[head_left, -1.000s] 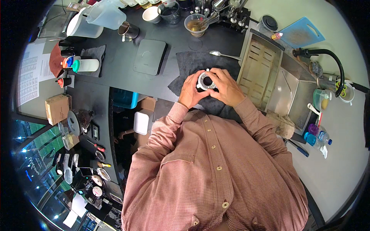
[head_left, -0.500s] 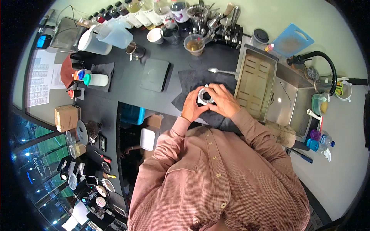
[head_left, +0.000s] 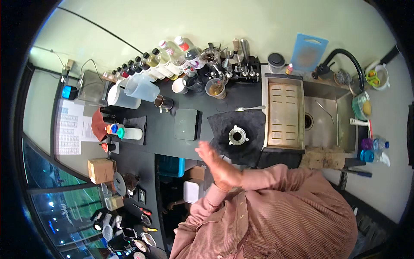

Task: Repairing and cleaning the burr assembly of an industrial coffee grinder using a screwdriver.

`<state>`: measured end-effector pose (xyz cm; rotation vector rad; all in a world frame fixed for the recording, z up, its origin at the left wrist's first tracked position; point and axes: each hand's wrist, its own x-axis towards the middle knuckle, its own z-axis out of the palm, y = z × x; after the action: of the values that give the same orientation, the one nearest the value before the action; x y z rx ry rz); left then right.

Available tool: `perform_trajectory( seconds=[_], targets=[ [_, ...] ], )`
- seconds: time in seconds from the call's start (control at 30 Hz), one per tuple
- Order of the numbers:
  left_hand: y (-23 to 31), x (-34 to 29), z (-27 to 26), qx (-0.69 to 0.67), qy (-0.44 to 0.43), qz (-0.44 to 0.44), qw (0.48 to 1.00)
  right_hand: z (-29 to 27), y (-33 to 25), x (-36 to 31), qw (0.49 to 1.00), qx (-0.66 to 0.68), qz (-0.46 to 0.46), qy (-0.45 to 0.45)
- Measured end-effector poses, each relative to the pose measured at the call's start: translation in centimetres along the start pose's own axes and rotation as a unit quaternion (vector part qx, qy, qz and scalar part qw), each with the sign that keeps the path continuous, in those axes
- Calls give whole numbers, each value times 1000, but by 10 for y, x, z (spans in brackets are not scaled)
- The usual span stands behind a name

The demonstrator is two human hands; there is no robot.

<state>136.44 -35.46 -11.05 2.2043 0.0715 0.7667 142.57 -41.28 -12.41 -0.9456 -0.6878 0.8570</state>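
My right hand [head_left: 224,171] reaches in from the right with its fingers stretched toward the upper left, holding nothing. Against it lies my left hand [head_left: 221,184], largely covered by the right; what shows of it looks flat, with no object in it. Both hands are over the counter's front edge. Beyond them, to the right, a pale ring-shaped part [head_left: 237,141] with small lugs and a dark hole rests on a black cloth [head_left: 217,128], apart from both hands.
A flat black square device [head_left: 186,125] sits left of the cloth. Behind the cloth lies a spoon [head_left: 250,108]. To the right are a slotted metal tray [head_left: 282,114] and a sink [head_left: 323,137]. Bottles [head_left: 161,67], a plastic pitcher [head_left: 144,89] and bar tools [head_left: 235,64] line the back.
Both hands have let go of the ring-shaped part, leaving it on the cloth, and have come together nearer my body. My view has shifted and turned, so the counter sits lower.
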Motion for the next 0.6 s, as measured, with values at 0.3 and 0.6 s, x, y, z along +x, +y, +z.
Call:
perform_trajectory(
  seconds=[0.3, 0.6],
  targets=[
    [95, -38, -103, -757, 379, -306, 435, 95, 4, -32, 878, -280, -340, -185],
    [94, -285, -224, -348, 370, -387, 769, 187, 131, -102, 967, -101, 212, -97]
  ],
)
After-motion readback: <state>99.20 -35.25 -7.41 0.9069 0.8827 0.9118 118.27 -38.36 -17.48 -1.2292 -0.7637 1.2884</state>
